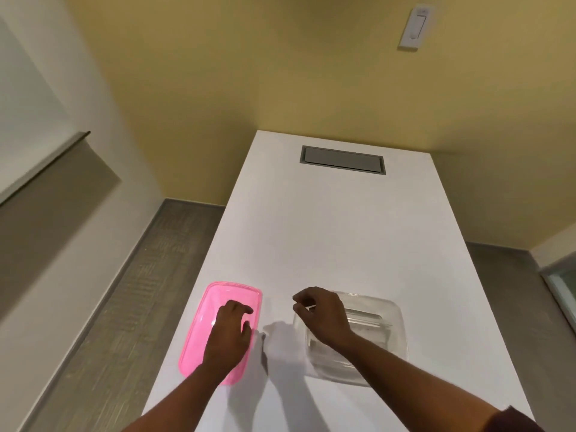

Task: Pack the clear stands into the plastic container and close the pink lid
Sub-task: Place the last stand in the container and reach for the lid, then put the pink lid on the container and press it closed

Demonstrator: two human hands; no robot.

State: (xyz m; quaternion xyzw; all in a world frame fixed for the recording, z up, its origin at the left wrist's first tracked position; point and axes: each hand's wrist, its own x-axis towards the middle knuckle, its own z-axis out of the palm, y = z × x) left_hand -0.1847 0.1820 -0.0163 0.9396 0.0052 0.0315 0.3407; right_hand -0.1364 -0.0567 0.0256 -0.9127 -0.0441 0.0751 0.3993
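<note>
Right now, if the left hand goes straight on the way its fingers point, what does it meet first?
The left hand already rests on the pink lid, fingers pointing to its far right corner. Past that rim only bare white table shows, so the way looks free.

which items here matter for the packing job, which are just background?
Job:
- pink lid, left hand resting on it
- plastic container, open, clear stands hard to make out inside
- right hand, fingers pinched beside the container's rim; any stand in them too clear to tell

Background:
- grey hatch set in the white table
- wall switch
</note>
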